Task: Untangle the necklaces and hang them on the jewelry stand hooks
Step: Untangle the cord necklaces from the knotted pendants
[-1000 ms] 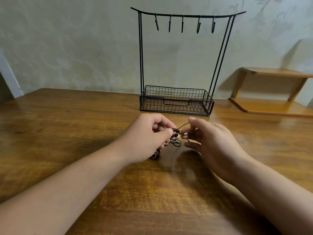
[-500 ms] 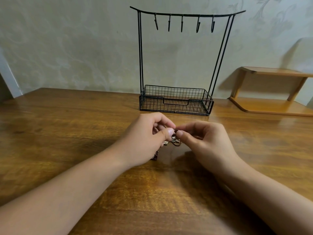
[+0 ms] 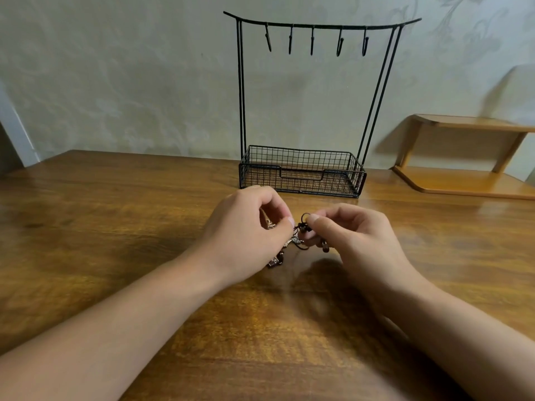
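Both hands [image 3: 246, 233] [image 3: 356, 238] pinch tangled necklaces [image 3: 299, 237] before the jewelry stand [image 3: 302, 175].

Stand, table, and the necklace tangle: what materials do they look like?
Jewelry stand: thin black metal wire, matte, with a mesh basket base. Table: wood or wood veneer with a glossy varnish; grain and reflections show. Necklaces: dark cord with dark beads and pale metallic bits, too small to tell further.

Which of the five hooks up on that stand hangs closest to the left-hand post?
The leftmost hook: the other four hang further right along the top bar, and it alone tilts visibly. All five are bare.
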